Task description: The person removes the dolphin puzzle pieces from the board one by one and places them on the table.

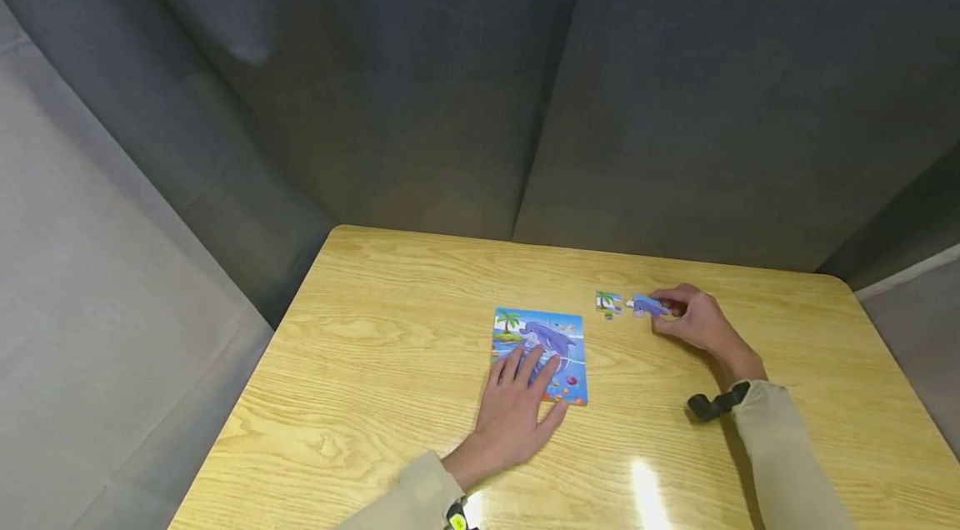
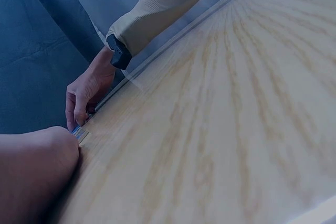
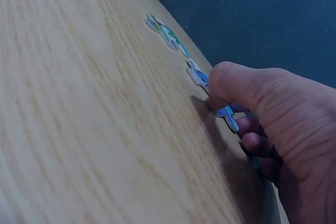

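My left hand (image 1: 513,409) lies with its fingers straight across the lower left part of a picture board (image 1: 573,347) showing a purple dolphin, a palm tree and sea creatures. Part of the board is hidden under those fingers. Farther right, my right hand (image 1: 697,320) pinches a jigsaw piece (image 1: 645,306) printed with a purple dolphin, close to the tabletop. In the right wrist view the thumb covers the middle of this piece (image 3: 227,118). Just left of it lies another jigsaw piece (image 1: 607,302) with a palm tree, a small gap between the two.
Both hands work over a wood-grain table (image 1: 375,347) with rounded far corners. Dark grey cloth (image 1: 420,80) hangs behind its far edge, and lighter panels (image 1: 90,305) stand at the sides. A dark strap device (image 1: 716,403) sits on the right wrist.
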The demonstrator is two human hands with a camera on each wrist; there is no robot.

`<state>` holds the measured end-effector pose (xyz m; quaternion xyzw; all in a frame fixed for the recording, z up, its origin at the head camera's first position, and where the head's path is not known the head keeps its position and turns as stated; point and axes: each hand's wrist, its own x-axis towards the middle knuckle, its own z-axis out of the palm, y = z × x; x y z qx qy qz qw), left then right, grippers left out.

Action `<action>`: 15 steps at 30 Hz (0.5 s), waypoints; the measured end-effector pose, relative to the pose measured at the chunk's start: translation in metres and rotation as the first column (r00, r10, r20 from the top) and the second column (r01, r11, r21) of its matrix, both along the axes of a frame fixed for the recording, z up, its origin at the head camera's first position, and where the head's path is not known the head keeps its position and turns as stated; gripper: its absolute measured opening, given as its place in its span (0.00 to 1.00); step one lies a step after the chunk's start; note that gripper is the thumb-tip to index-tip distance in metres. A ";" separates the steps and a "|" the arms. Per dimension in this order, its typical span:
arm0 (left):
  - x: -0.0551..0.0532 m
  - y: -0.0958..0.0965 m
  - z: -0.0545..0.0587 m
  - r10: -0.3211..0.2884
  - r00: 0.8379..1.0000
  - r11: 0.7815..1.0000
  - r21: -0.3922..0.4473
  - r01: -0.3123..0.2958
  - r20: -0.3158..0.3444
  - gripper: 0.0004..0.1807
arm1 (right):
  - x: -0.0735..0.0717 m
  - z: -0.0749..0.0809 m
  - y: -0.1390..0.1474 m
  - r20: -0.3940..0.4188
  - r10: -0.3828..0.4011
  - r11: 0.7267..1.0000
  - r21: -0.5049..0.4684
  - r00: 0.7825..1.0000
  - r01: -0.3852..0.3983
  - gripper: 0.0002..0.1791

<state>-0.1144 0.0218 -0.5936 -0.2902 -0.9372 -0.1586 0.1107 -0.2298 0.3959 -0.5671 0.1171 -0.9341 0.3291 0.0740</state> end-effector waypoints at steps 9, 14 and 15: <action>0.000 0.000 0.001 -0.004 1.000 1.000 -0.001 0.004 -0.004 0.33 | 0.002 -0.001 0.001 0.034 -0.004 1.000 0.002 0.999 0.004 0.22; 0.000 0.001 0.000 -0.001 1.000 1.000 -0.001 0.001 -0.015 0.33 | 0.002 -0.002 0.002 0.035 0.001 1.000 -0.006 0.999 -0.001 0.22; 0.000 0.001 0.000 0.000 1.000 1.000 -0.002 0.000 -0.018 0.33 | 0.002 -0.002 0.003 0.036 0.000 1.000 -0.008 0.999 0.000 0.22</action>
